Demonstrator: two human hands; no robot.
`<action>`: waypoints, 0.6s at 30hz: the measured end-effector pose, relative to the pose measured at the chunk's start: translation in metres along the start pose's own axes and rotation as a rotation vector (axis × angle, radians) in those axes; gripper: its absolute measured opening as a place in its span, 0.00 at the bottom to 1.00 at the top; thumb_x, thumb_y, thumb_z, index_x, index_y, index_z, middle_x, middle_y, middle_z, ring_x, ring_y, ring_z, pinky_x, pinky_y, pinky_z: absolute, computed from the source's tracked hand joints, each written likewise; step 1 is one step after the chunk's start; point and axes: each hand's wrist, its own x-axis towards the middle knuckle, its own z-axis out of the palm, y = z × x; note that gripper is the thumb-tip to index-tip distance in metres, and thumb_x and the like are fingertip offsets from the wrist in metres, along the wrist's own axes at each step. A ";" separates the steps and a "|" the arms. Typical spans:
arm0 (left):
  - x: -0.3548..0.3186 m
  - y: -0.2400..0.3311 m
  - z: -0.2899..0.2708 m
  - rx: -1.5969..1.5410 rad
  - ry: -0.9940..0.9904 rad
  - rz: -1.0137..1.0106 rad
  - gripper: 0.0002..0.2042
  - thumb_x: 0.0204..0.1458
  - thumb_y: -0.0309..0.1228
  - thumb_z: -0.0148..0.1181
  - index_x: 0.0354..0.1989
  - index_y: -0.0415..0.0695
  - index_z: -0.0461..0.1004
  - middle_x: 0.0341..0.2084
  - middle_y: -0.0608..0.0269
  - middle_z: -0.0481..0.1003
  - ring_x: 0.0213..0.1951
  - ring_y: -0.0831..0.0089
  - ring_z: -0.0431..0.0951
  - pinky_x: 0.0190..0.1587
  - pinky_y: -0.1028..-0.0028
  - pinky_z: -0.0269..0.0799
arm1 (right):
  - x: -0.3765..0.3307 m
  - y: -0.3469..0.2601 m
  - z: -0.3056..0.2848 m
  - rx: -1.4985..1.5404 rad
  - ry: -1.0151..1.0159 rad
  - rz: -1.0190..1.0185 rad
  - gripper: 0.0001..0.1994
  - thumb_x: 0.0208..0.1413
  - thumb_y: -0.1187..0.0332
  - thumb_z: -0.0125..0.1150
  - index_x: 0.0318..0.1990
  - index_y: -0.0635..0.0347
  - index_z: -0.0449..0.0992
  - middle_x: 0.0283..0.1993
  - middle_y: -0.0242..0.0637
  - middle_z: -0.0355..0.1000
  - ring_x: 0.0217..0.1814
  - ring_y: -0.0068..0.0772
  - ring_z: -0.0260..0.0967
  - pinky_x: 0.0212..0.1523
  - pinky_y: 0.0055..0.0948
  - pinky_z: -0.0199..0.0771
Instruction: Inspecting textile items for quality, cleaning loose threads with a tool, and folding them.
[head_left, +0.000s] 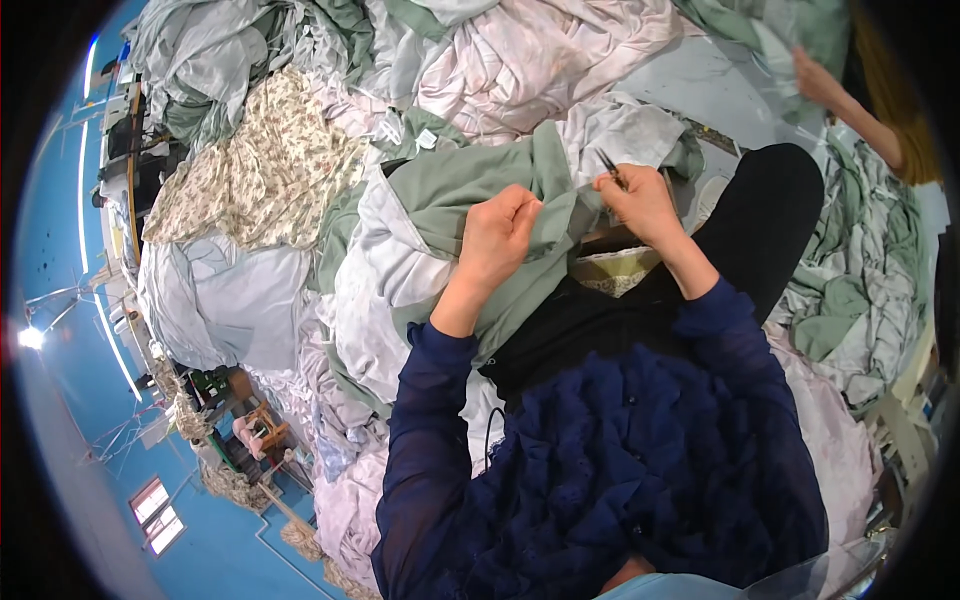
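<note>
Across my lap lies a sage-green fabric with a white underside. My left hand is closed, pinching the green fabric near its edge. My right hand is closed around small dark thread snips, their points sticking up past the fingers. It sits just right of the left hand, at the fabric's right edge. Whether its fingertips also pinch the cloth I cannot tell. A white label shows on cloth beyond the green fabric.
Floral cream cloth, pale pink cloth and grey-white cloth are heaped ahead and to the left. At the far right, another person's hand is at green cloth. More green and white fabric lies to my right.
</note>
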 end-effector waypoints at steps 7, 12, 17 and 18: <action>0.000 -0.006 0.008 -0.036 0.069 0.069 0.06 0.56 0.27 0.59 0.30 0.38 0.72 0.15 0.61 0.65 0.18 0.75 0.62 0.23 0.74 0.61 | -0.023 -0.041 -0.005 0.422 -0.266 0.337 0.11 0.53 0.65 0.66 0.25 0.62 0.76 0.19 0.26 0.69 0.16 0.12 0.62 0.14 0.16 0.57; 0.002 -0.001 0.015 0.002 0.016 0.083 0.06 0.54 0.29 0.61 0.32 0.38 0.74 0.16 0.58 0.68 0.18 0.72 0.65 0.24 0.72 0.63 | -0.017 -0.021 0.020 0.299 -0.153 0.109 0.13 0.53 0.66 0.63 0.22 0.63 0.71 0.17 0.26 0.66 0.18 0.14 0.62 0.18 0.19 0.63; 0.005 0.007 0.016 0.190 -0.130 -0.042 0.09 0.51 0.37 0.63 0.30 0.45 0.79 0.20 0.52 0.75 0.26 0.52 0.76 0.29 0.60 0.69 | -0.020 -0.013 0.018 -0.018 -0.087 -0.071 0.11 0.54 0.68 0.59 0.23 0.64 0.73 0.17 0.26 0.67 0.17 0.15 0.62 0.18 0.21 0.62; 0.005 0.004 0.017 0.189 -0.130 -0.040 0.09 0.51 0.37 0.63 0.30 0.45 0.79 0.20 0.52 0.75 0.26 0.52 0.76 0.29 0.60 0.69 | -0.019 -0.008 0.016 -0.020 -0.086 -0.070 0.11 0.54 0.68 0.59 0.23 0.64 0.73 0.17 0.26 0.67 0.17 0.15 0.62 0.18 0.21 0.62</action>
